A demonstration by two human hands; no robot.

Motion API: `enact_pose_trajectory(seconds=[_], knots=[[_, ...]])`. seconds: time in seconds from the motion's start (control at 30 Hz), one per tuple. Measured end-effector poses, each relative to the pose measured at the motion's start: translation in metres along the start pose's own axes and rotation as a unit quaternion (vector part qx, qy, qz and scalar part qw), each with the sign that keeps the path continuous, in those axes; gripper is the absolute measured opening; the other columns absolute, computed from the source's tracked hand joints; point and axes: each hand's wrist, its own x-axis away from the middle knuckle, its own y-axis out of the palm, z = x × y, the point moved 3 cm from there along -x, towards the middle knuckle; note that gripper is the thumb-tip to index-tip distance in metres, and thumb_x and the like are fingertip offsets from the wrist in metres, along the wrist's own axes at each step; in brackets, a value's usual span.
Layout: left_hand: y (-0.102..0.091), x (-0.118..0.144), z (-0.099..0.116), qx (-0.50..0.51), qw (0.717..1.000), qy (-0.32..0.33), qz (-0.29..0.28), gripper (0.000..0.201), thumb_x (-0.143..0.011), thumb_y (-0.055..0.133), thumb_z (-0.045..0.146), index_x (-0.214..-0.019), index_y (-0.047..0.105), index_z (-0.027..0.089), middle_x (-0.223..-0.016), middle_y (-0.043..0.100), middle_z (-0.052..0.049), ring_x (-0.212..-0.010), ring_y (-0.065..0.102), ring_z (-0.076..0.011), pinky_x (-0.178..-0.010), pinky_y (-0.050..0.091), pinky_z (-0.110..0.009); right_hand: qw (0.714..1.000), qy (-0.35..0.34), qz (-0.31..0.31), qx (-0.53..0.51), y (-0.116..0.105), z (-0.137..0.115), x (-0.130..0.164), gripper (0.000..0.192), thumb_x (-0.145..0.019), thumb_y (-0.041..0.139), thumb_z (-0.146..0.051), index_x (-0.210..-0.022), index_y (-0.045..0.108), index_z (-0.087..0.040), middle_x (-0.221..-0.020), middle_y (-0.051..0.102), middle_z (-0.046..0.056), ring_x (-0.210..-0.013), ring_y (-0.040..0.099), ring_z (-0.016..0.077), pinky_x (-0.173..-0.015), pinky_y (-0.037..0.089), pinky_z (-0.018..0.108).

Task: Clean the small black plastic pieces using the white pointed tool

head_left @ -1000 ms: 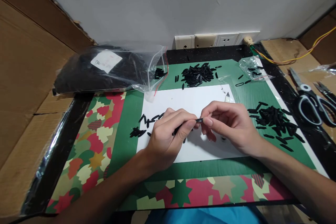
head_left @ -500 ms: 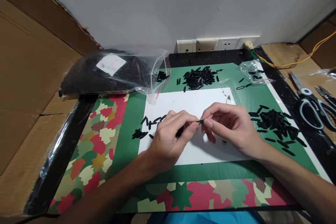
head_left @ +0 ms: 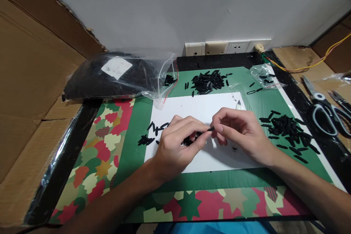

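Observation:
A small, narrow black piece is pinched between both hands above a white sheet of paper. My left hand has thumb and forefinger closed on its left end. The thumb and fingertips of my right hand close on its right end. More black strips lie beside and partly under my left hand, some on the paper and some on the green mat. A white tool with a grey pointed tip lies behind my right hand, mostly hidden.
Piles of black pieces lie at the back and right of the green mat. A clear bag of black material stands back left. Scissors and a small plastic bag are at the right, power sockets behind.
The hands have shifted slightly, with the right hand's fingers drawn a little closer together. Both still pinch the small black piece, which has turned slightly. More black strips show under the left hand.

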Motion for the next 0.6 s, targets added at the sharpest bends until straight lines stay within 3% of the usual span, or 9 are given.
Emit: enact_pose_trajectory(seconds=[0.2,0.4,0.6], knots=[[-0.0025,-0.0032,0.0047,-0.020,0.998,0.022,0.053,0.012,-0.093,0.081,0.012,-0.096,0.075,0.022,-0.083,0.082,0.002,-0.071,0.076,-0.0153,-0.071,0.047,-0.034,0.999,0.029,-0.033,0.010,0.0008,0.0019,0.0008,0.036,-0.107,0.069,-0.046,-0.086,0.070,-0.017,-0.069,0.064,-0.001,-0.060,0.055,0.0105,-0.057,0.043,0.023],[-0.0033,-0.0027,0.0065,-0.037,0.998,0.028,0.046,0.013,-0.093,0.080,0.010,-0.099,0.074,0.021,-0.086,0.082,0.000,-0.071,0.075,-0.0137,-0.071,0.046,-0.032,0.998,0.028,-0.044,-0.017,0.0023,0.0040,0.0025,0.035,-0.109,0.066,-0.045,-0.088,0.068,-0.018,-0.071,0.063,-0.001,-0.062,0.054,0.0116,-0.060,0.044,0.025],[-0.0024,-0.0018,0.0056,-0.047,0.997,0.033,0.045,0.012,-0.096,0.076,0.010,-0.097,0.071,0.020,-0.085,0.081,0.001,-0.070,0.073,-0.0134,-0.071,0.042,-0.033,0.998,0.010,-0.040,-0.047,0.0023,0.0042,0.0027,0.024,-0.111,0.063,-0.041,-0.102,0.068,-0.019,-0.077,0.065,-0.001,-0.063,0.054,0.0111,-0.061,0.043,0.025]])
